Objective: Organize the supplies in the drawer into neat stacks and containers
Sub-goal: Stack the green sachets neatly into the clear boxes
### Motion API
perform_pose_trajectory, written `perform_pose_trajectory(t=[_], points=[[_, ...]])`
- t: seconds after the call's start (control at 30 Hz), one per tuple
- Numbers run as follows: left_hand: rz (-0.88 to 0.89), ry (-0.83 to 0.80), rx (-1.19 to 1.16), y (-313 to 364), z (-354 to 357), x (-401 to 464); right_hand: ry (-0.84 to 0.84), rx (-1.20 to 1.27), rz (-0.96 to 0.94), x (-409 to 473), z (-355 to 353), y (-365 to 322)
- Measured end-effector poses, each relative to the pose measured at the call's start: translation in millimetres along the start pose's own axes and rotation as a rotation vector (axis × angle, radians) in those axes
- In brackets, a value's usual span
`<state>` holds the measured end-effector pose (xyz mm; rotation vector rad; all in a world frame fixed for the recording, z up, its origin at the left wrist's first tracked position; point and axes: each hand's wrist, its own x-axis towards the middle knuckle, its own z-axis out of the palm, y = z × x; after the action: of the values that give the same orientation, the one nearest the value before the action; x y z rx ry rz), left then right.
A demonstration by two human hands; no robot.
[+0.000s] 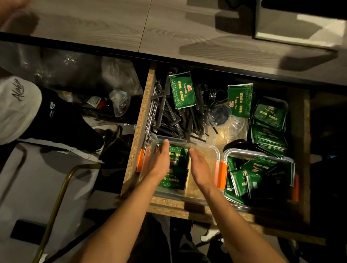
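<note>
An open wooden drawer (137,129) holds the supplies. Both of my hands reach into a clear plastic container (205,151) with orange clips at the drawer's front left. My left hand (160,160) lies flat on the left side of a stack of green packets (176,167) inside it. My right hand (199,169) stands edge-on just right of that stack, fingers straight. A second clear container (258,153) at the front right is crammed with jumbled green packets. Black plastic cutlery (175,117) is heaped at the back left, with two loose green packets (182,90) on and beside it.
A dark tray of green packets (269,124) sits at the back right, with clear round lids (219,115) in the middle. A grey wood-grain countertop (174,26) overhangs the drawer. Another person's leg and shoe (68,123) stand to the left, near plastic bags and a brass chair frame (60,195).
</note>
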<state>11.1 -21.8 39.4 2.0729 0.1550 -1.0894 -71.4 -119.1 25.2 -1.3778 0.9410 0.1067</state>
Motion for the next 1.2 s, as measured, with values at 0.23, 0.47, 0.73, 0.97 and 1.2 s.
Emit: perform_pose_trajectory(t=[0.23,0.47,0.73,0.97,1.2], points=[[0.261,-0.017,-0.253,21,-5,-21,0.098,0.097,-0.196,-16,-3,-37],[0.403,-0.016,-0.41,83,-40,-2,0.218,0.083,-0.299,20,0,-112],[0.166,-0.113,-0.515,121,-58,76,0.38,-0.43,-0.154,142,3,-138],[0.113,-0.198,-0.463,115,-55,107,0.502,-0.881,-0.133,165,12,-124],[0.194,-0.18,-0.464,123,-50,95,0.576,-0.119,-0.192,122,5,-125]])
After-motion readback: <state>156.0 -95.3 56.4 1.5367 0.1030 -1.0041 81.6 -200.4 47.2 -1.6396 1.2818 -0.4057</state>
